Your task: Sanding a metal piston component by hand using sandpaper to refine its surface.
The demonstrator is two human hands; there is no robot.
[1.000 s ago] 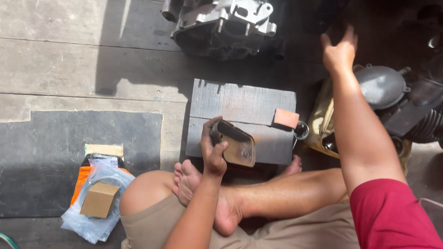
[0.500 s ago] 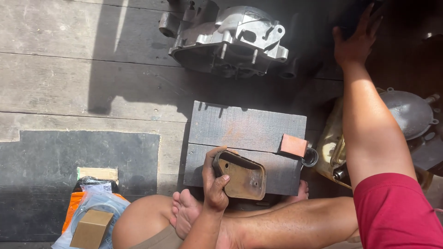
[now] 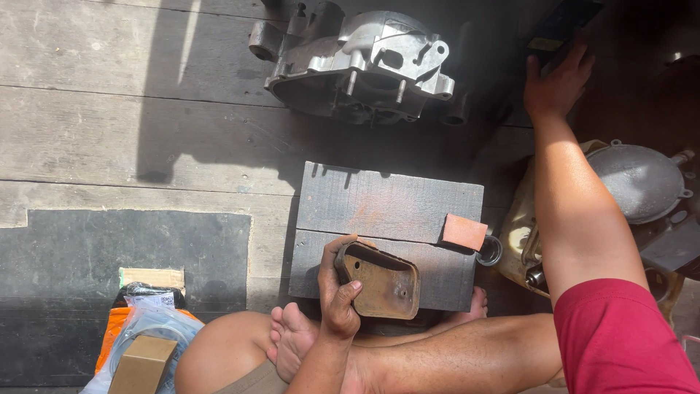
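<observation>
In the head view, the left hand (image 3: 337, 292) was closed around the left end of a rusty brown metal cover plate with rounded corners (image 3: 383, 281), thumb over its near edge and fingers curled over the top. The plate lay on the near half of a grey wooden block made of two boards (image 3: 386, 204), which sat on the weathered plank floor (image 3: 109, 124). A small orange-pink rectangular sanding block (image 3: 464, 232) rested near the block's right edge, with a dark metal ring (image 3: 490, 250) just beside it. The right hand (image 3: 558, 84) was stretched to the far right, its fingers spread loosely on a dark flat object (image 3: 561, 25) in shadow; whether it gripped could not be told. A grey cast-aluminium engine casing (image 3: 357, 66) lay far of the block. At near left sat a small cardboard box (image 3: 142, 365) on plastic bags.
</observation>
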